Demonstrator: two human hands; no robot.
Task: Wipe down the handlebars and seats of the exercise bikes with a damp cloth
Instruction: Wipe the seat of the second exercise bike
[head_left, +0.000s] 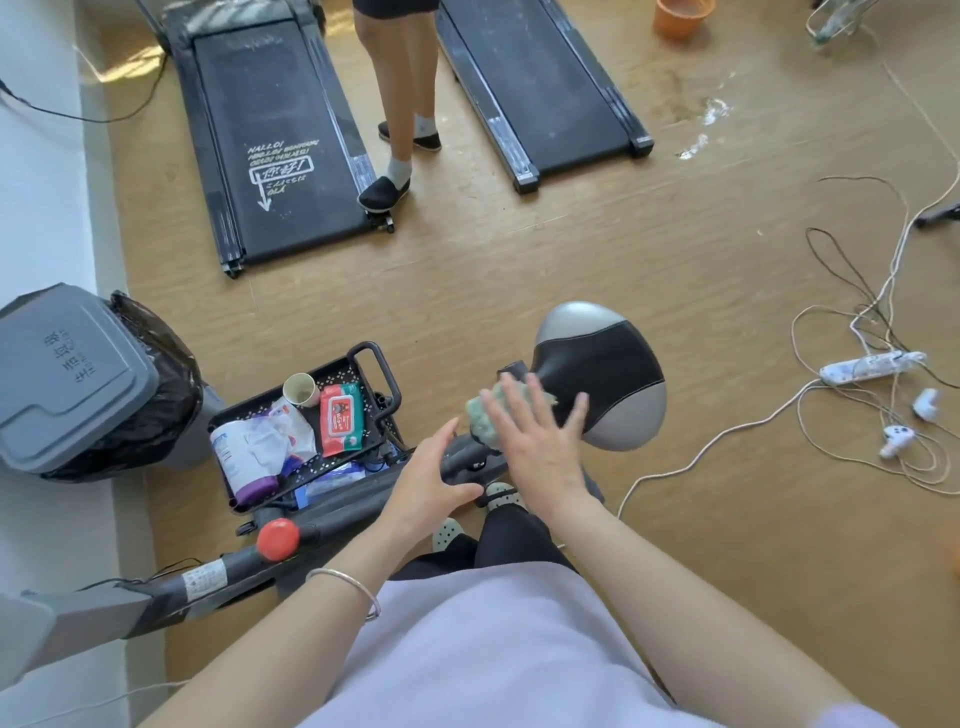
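Right hand (535, 441) presses the green cloth (483, 415) onto the narrow end of the seat (608, 374), fingers (574, 415) straight and spread — left hand (428, 486) rests on the bike frame (337, 514), fingers loosely apart

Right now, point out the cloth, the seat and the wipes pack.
cloth (477, 415): head view, its exposed green left edge.
seat (608, 364): head view, black middle panel.
wipes pack (341, 418): head view, red top face.
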